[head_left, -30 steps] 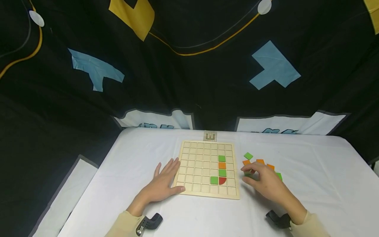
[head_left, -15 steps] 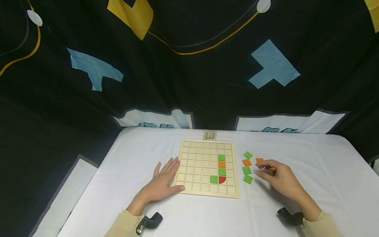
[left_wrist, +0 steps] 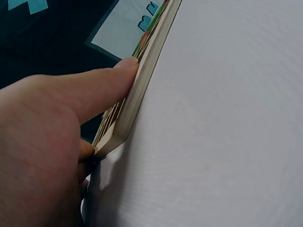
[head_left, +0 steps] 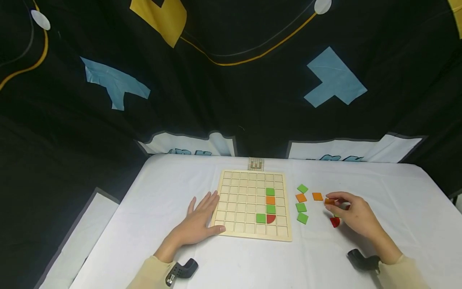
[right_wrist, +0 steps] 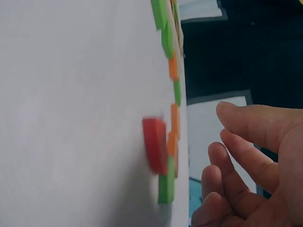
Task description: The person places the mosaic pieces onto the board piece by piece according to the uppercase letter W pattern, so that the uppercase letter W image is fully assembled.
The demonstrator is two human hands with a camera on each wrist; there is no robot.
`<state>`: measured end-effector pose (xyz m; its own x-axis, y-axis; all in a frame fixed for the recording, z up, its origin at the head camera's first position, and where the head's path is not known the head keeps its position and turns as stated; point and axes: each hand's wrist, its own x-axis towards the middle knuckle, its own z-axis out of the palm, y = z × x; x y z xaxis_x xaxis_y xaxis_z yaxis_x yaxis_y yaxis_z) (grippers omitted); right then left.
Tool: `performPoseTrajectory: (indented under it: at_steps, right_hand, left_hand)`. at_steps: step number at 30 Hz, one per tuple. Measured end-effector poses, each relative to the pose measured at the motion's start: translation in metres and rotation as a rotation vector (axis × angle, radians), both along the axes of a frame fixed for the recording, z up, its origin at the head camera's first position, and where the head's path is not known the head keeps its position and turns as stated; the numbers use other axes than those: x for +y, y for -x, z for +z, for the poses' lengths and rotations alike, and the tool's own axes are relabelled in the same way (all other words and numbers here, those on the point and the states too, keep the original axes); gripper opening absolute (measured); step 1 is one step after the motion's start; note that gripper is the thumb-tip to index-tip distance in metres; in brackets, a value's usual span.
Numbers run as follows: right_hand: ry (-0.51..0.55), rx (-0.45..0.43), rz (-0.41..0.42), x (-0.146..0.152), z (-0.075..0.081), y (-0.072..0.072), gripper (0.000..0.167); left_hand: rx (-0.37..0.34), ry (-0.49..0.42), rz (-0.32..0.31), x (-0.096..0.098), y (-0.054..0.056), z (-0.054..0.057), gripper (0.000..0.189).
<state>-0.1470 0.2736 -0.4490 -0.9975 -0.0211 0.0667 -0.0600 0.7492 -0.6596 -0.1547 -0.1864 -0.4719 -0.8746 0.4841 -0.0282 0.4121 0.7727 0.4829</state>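
Note:
My left hand lies with spread fingers on the left edge of a wooden grid board. Its thumb rests along the board's near edge in the left wrist view. Set in the board are green squares, an orange square and a red quarter-circle. To the right, my right hand hovers over loose tiles, fingers loosely bent. Its fingertips overlap an orange tile in the head view; the right wrist view shows nothing between thumb and fingers. Below them lies a red quarter-circle tile.
Loose green tiles and an orange tile form a column right of the board, with another orange tile beside it. A small pattern card lies behind the board. White cloth covers the table; a black curtain hangs behind.
My right hand has moved to the right across the loose tiles, uncovering the green and orange ones nearer the board and a red one. The left hand has stayed on the board.

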Motion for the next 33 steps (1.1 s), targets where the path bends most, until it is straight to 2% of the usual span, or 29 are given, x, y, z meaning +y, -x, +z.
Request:
performPoseTrajectory:
  at_steps: [6,15,33]
  right_hand:
    - [0.005,-0.026,-0.015,0.013,-0.006,0.005,0.042]
    - [-0.032,-0.104,-0.048,0.015,-0.011,0.012,0.045]
    - [-0.123,-0.146,-0.048,0.006,-0.011,0.017,0.036]
  left_hand:
    - [-0.003,0.000,-0.001,0.000,0.000,0.001,0.100]
    - [-0.008,0.005,0.000,0.000,0.000,0.000,0.100]
    - [-0.002,0.003,0.005,-0.001,0.001,-0.003,0.100]
